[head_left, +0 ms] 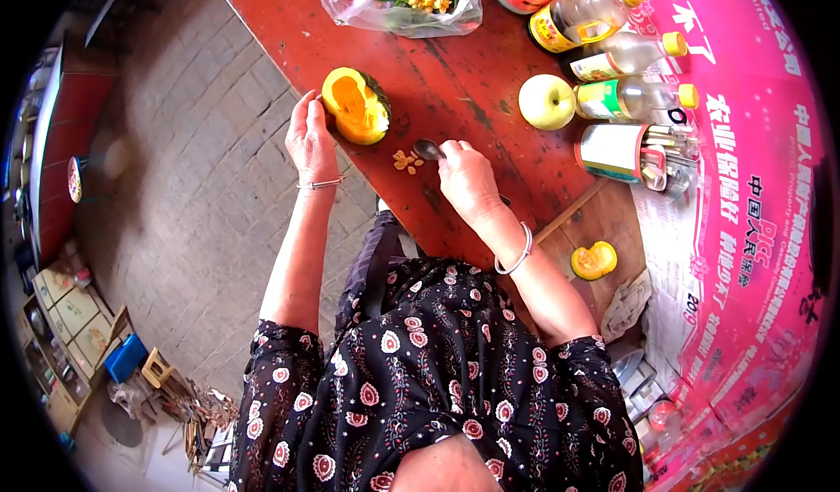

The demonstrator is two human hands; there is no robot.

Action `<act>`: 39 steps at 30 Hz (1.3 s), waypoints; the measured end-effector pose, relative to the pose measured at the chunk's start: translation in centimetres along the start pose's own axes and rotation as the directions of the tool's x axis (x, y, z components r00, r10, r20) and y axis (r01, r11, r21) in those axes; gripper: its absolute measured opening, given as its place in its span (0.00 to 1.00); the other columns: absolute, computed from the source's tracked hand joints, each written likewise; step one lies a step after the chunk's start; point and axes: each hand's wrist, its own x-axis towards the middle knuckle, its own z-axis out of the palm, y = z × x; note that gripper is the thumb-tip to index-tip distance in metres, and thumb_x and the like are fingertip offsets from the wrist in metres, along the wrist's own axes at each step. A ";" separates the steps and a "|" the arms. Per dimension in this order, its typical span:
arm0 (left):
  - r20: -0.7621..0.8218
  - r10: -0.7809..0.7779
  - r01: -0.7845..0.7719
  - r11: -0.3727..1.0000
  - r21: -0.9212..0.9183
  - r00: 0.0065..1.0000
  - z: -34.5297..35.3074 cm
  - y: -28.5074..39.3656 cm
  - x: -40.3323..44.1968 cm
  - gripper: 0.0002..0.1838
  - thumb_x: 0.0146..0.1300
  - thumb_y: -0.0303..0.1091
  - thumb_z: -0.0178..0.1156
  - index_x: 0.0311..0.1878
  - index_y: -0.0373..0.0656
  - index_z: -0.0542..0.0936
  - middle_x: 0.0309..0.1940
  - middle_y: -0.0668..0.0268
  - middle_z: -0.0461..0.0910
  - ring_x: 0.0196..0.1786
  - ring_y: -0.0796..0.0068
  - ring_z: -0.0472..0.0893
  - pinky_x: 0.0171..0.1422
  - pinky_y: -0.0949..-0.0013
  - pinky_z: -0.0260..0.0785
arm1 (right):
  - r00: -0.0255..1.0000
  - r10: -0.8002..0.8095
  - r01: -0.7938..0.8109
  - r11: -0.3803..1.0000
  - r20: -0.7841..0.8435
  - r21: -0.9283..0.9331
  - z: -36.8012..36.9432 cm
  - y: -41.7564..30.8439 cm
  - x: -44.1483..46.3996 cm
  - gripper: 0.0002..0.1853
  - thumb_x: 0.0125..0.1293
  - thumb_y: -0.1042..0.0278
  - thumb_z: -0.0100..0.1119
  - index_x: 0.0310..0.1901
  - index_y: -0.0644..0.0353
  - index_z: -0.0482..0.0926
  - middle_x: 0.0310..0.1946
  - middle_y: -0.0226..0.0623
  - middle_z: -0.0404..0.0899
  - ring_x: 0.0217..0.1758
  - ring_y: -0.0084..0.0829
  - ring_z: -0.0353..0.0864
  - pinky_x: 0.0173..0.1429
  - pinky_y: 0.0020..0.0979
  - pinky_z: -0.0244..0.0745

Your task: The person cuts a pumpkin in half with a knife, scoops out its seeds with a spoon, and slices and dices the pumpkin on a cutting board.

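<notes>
The right hand (470,179) grips a spoon (428,149), its bowl just beside some seeds (407,162) on the red desk (455,76). The left hand (312,146), fingers extended, is beside the cut pumpkin (357,107) at the desk's edge; contact is unclear. Farther out are an apple (547,102), bottles (579,17) and a plastic bag (354,2).

Scuffed red tabletop (455,72), bearing pale green apple (544,102). Left of apple: cut orange pumpkin (354,111). Left, on near side of apple: scatter of pale seeds (402,157). Beyond apple, leftward: clear plastic bag (350,2). Right of apple and beyond: row of bottles (626,52). Right, on near side: labelled container (610,152).
</notes>
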 end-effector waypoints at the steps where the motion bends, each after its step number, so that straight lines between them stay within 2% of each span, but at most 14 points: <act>1: -0.032 0.000 0.001 1.000 0.029 0.999 -0.2 0.7 -0.3 0.12 0.68 0.34 0.51 0.47 0.37 0.78 0.36 0.69 0.80 0.38 0.81 0.76 0.46 0.76 0.69 | 1.000 -0.001 0.001 1.000 -0.024 0.011 -0.2 0.1 0.1 0.04 0.60 0.72 0.52 0.34 0.63 0.70 0.31 0.50 0.75 0.32 0.54 0.79 0.38 0.48 0.76; 3: -0.086 0.027 -0.009 0.979 0.203 0.996 -1.4 0.6 -0.7 0.07 0.65 0.30 0.53 0.39 0.38 0.78 0.30 0.66 0.80 0.33 0.80 0.76 0.41 0.75 0.69 | 0.998 0.000 0.001 1.000 -0.055 0.027 -0.2 0.6 0.2 0.05 0.61 0.72 0.52 0.34 0.64 0.71 0.31 0.50 0.76 0.33 0.54 0.79 0.38 0.48 0.76; 6: 0.120 0.092 -0.138 0.870 0.473 0.989 -3.5 -0.9 -3.5 0.03 0.60 0.26 0.56 0.37 0.39 0.77 0.27 0.61 0.79 0.32 0.76 0.77 0.39 0.72 0.70 | 0.999 0.049 -0.048 0.998 0.009 -0.029 -0.1 0.9 0.0 0.05 0.61 0.72 0.51 0.34 0.65 0.71 0.31 0.51 0.76 0.33 0.54 0.79 0.38 0.48 0.76; 8: 0.365 0.194 -0.368 0.781 0.504 0.911 -3.1 -0.6 -6.8 0.09 0.54 0.21 0.59 0.40 0.39 0.77 0.25 0.64 0.76 0.29 0.77 0.75 0.33 0.72 0.70 | 0.997 0.073 -0.072 0.997 0.035 -0.042 -0.1 0.5 -0.3 0.05 0.60 0.72 0.52 0.34 0.65 0.72 0.30 0.52 0.77 0.33 0.54 0.79 0.39 0.47 0.77; 10: 0.502 0.190 -0.477 0.694 0.539 0.844 -1.9 -0.3 -9.0 0.18 0.47 0.20 0.62 0.45 0.38 0.75 0.32 0.60 0.74 0.29 0.70 0.77 0.33 0.70 0.72 | 0.994 0.093 -0.091 0.995 0.061 -0.049 0.0 0.3 -0.5 0.05 0.59 0.72 0.52 0.34 0.66 0.72 0.30 0.52 0.77 0.34 0.53 0.80 0.39 0.47 0.77; 12: 0.493 0.090 -0.375 0.769 0.517 0.865 -0.2 0.1 -10.3 0.27 0.43 0.21 0.65 0.51 0.38 0.72 0.40 0.58 0.71 0.33 0.64 0.77 0.36 0.67 0.73 | 0.993 0.101 -0.098 0.994 0.065 -0.058 -0.1 -0.1 -0.6 0.05 0.59 0.73 0.52 0.33 0.66 0.73 0.29 0.53 0.78 0.34 0.53 0.80 0.40 0.47 0.77; 13: 0.535 0.123 -0.464 0.680 0.568 0.836 0.3 0.2 -10.2 0.32 0.42 0.22 0.67 0.55 0.37 0.70 0.44 0.55 0.69 0.35 0.63 0.77 0.39 0.65 0.73 | 0.992 0.105 -0.101 0.993 0.066 -0.063 -0.1 -0.3 -0.7 0.05 0.58 0.73 0.52 0.33 0.66 0.74 0.29 0.53 0.78 0.34 0.53 0.80 0.40 0.46 0.78; 16: 0.533 0.104 -0.486 0.583 0.651 0.839 2.0 0.6 -10.1 0.29 0.43 0.25 0.67 0.53 0.38 0.71 0.46 0.51 0.70 0.40 0.51 0.77 0.44 0.56 0.72 | 0.981 0.168 -0.162 0.985 0.101 -0.067 -0.5 -1.5 -0.6 0.05 0.58 0.73 0.52 0.31 0.66 0.75 0.27 0.53 0.79 0.35 0.54 0.81 0.41 0.46 0.78; 19: 0.547 0.000 -0.449 0.569 0.688 0.837 2.5 0.1 -9.6 0.25 0.44 0.24 0.66 0.50 0.39 0.73 0.46 0.50 0.72 0.43 0.48 0.77 0.45 0.54 0.71 | 0.969 0.213 -0.205 0.976 0.127 -0.072 -0.1 -2.2 -0.5 0.05 0.57 0.74 0.52 0.31 0.66 0.75 0.27 0.54 0.79 0.35 0.54 0.81 0.42 0.47 0.78; 28: 0.532 0.121 -0.432 0.743 0.511 0.838 2.3 -1.0 -9.4 0.17 0.46 0.21 0.61 0.42 0.41 0.75 0.37 0.52 0.75 0.37 0.49 0.77 0.41 0.56 0.72 | 0.976 0.186 -0.206 0.960 0.116 0.191 1.6 -1.5 -0.8 0.04 0.55 0.74 0.55 0.29 0.67 0.75 0.25 0.58 0.77 0.35 0.57 0.78 0.40 0.48 0.75; 31: 0.501 0.169 -0.442 0.747 0.497 0.849 2.8 -0.8 -9.7 0.18 0.45 0.20 0.64 0.44 0.40 0.77 0.35 0.57 0.76 0.32 0.63 0.81 0.38 0.66 0.74 | 0.975 0.195 -0.218 0.928 0.105 0.302 0.6 -1.3 -0.9 0.04 0.55 0.75 0.55 0.29 0.67 0.74 0.25 0.57 0.77 0.35 0.57 0.78 0.39 0.47 0.73; 32: 0.492 0.195 -0.452 0.752 0.480 0.848 3.0 -0.7 -9.8 0.18 0.46 0.20 0.64 0.44 0.40 0.77 0.35 0.57 0.76 0.32 0.63 0.81 0.38 0.66 0.74 | 0.975 0.199 -0.221 0.914 0.097 0.339 0.0 -1.5 -0.9 0.04 0.55 0.75 0.56 0.30 0.67 0.74 0.25 0.57 0.77 0.35 0.57 0.78 0.39 0.46 0.73; 37: 0.449 0.303 -0.493 0.770 0.405 0.841 5.3 4.2 -8.8 0.17 0.47 0.21 0.64 0.43 0.40 0.76 0.35 0.57 0.76 0.34 0.61 0.80 0.39 0.65 0.74 | 0.986 0.162 -0.130 0.898 -0.041 0.420 -4.3 -3.5 0.9 0.04 0.55 0.77 0.56 0.29 0.68 0.74 0.25 0.56 0.76 0.34 0.56 0.78 0.38 0.45 0.73; 39: 0.436 0.398 -0.571 0.715 0.404 0.807 6.7 6.1 -7.1 0.17 0.47 0.22 0.64 0.43 0.40 0.76 0.35 0.56 0.76 0.36 0.59 0.80 0.40 0.64 0.73 | 0.987 0.088 -0.035 0.934 -0.133 0.356 -6.1 -4.3 2.8 0.03 0.55 0.77 0.55 0.29 0.68 0.73 0.25 0.56 0.76 0.34 0.56 0.77 0.37 0.45 0.72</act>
